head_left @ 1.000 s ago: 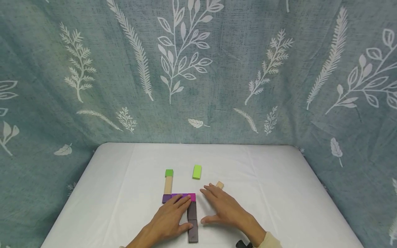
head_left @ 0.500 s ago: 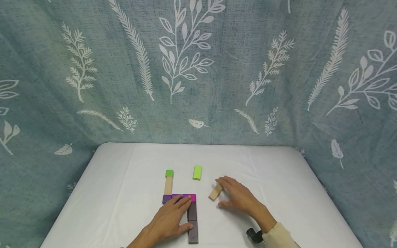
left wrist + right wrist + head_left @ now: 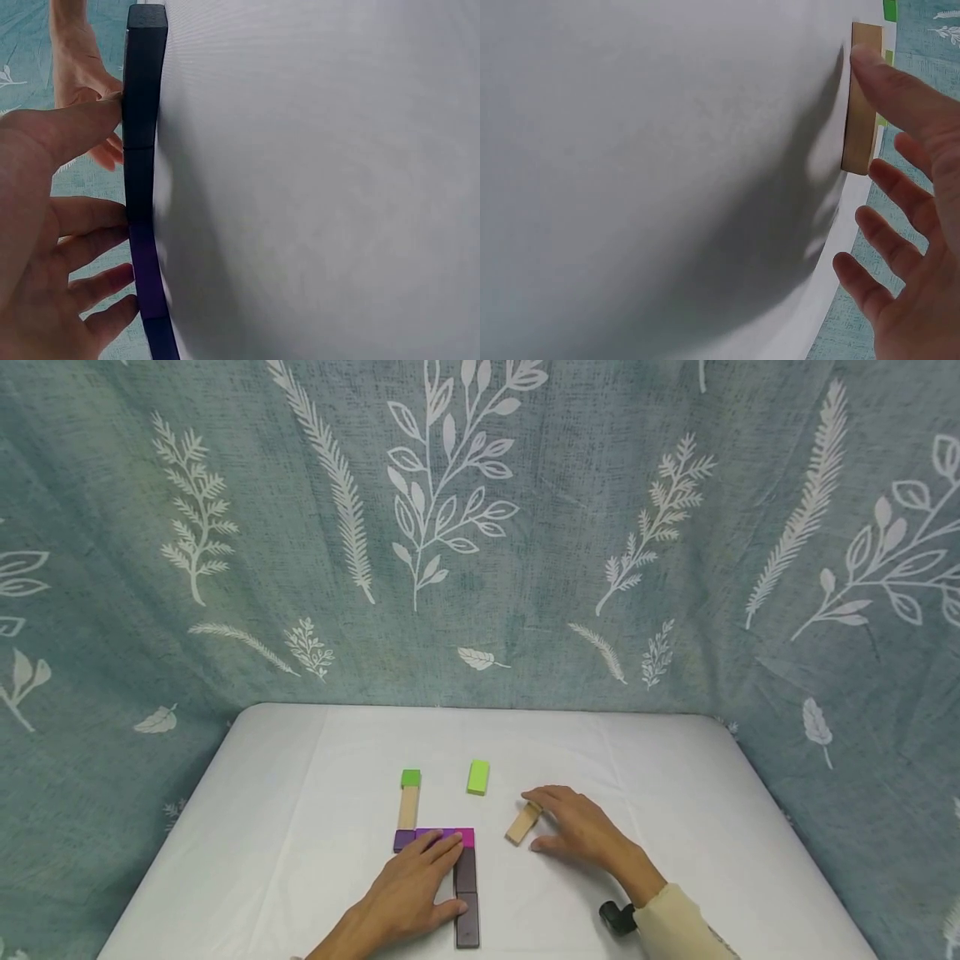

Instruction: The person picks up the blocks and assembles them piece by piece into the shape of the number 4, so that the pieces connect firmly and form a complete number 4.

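Note:
My left hand [image 3: 408, 889] lies across a joined line of flat blocks in the head view. Its fingers rest on the purple block [image 3: 425, 833] and reach the magenta block [image 3: 467, 837]; its thumb touches the nearer dark brown block [image 3: 468, 931]. Another dark brown block [image 3: 466, 870] links that one to the magenta. In the left wrist view the fingertips of the left hand [image 3: 45, 247] meet the blocks' side. My right hand [image 3: 581, 831] hovers around a loose plain wooden block [image 3: 521, 825], fingers over its far end. The right wrist view shows its fingers [image 3: 885, 277] spread.
A dark purple block [image 3: 403, 841], a plain wooden block [image 3: 408, 808] and a green block [image 3: 410, 778] form a column at the left. A lime green block [image 3: 477, 777] lies alone farther back. The white table [image 3: 315, 777] ends at a leaf-patterned curtain [image 3: 480, 527].
My right hand has moved right, away from the dark brown blocks, uncovering the loose plain wooden block. In the last half second it has barely shifted. My left hand stays put.

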`<action>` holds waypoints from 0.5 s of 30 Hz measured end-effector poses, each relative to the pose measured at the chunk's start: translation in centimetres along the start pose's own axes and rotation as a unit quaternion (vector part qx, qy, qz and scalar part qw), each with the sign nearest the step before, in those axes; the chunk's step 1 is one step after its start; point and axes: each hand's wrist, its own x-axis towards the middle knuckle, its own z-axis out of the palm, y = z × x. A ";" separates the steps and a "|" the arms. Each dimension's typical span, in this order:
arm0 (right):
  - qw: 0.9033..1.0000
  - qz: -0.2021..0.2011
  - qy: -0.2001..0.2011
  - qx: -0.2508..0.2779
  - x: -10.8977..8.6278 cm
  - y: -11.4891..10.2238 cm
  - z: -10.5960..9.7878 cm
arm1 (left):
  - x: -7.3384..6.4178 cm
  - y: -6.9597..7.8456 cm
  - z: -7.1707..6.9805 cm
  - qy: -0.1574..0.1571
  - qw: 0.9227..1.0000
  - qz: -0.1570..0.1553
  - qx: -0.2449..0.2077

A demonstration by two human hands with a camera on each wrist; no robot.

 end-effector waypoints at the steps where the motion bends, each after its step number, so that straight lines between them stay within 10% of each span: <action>1: 1.000 -0.004 -0.001 -0.003 0.1 0.1 0.0 | 0.0 0.0 0.0 0.002 1.000 0.001 0.001; 15: 0.999 -0.030 0.006 -0.027 0.9 0.3 0.3 | 0.1 0.0 -0.1 -0.006 1.000 -0.010 -0.007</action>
